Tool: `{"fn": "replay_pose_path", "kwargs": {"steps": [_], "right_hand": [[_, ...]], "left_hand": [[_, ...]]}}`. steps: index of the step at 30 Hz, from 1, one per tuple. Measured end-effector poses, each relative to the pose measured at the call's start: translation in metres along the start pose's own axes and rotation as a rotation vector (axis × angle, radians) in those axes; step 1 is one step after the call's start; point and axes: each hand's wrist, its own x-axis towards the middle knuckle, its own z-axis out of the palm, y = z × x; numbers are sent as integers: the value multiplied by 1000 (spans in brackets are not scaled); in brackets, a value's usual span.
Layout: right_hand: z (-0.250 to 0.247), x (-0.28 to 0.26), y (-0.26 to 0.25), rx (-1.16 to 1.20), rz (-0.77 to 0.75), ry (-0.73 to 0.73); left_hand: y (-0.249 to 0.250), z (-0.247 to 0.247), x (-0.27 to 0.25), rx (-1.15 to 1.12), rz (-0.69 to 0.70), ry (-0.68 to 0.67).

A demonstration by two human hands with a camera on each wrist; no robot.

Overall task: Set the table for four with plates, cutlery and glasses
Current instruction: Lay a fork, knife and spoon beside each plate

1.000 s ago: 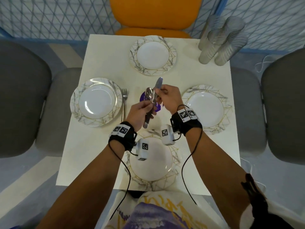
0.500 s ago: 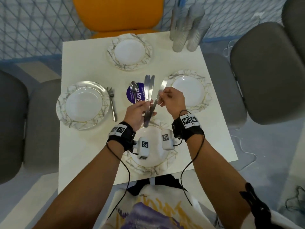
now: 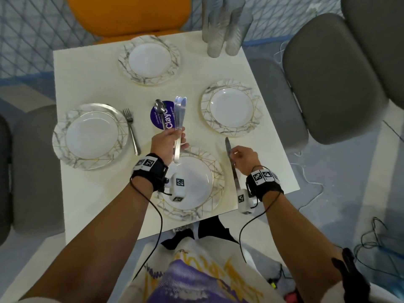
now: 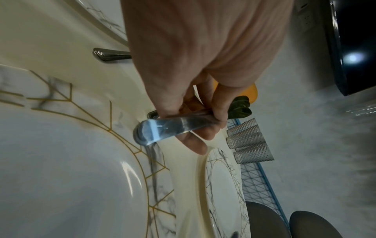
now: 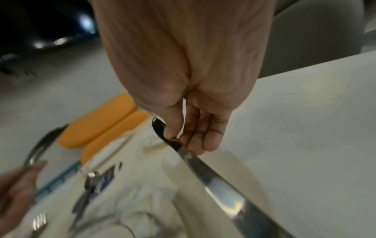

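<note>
Head view shows the right hand (image 3: 243,159) pinching one shiny metal knife (image 3: 231,162) while the left hand (image 3: 167,142) grips a loose bunch of silver cutlery (image 3: 178,125) that might slip out.

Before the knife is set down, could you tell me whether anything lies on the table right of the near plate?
Nothing visible does: the strip of table right of the near plate is bare beneath the knife in the right hand.

plates (image 3: 150,80): white, grey marbling, gold lines
table (image 3: 87,197): cream
cutlery (image 3: 179,112): silver
glasses (image 4: 249,142): clear, dotted texture
far chair (image 3: 126,14): orange
side chairs (image 3: 323,79): grey
coaster (image 3: 168,122): purple, white lettering
</note>
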Motion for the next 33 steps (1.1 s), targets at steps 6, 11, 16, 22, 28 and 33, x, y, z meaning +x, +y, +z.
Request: {"fn": "replay_pose_path", "kwargs": {"steps": [6,11,16,22,28,33], "right_hand": [[14,0,10,-156,3,21],[22,2,15,-150,21,101],[22,5,15,-179,93,97],[17,-1,4,-264,67,113],[13,-10,-5,-256,30,111],[15,-11,-3,-237,57,107]], "left_hand": [[-1,7,3,-6,-10,-4],[-1,11,5,-4,-15,-2],[-1,12,7,5,-7,12],[-1,10,9,-12,-21,9],[-1,10,11,-28,-30,3],[0,9,11,-39,-39,-13]]}}
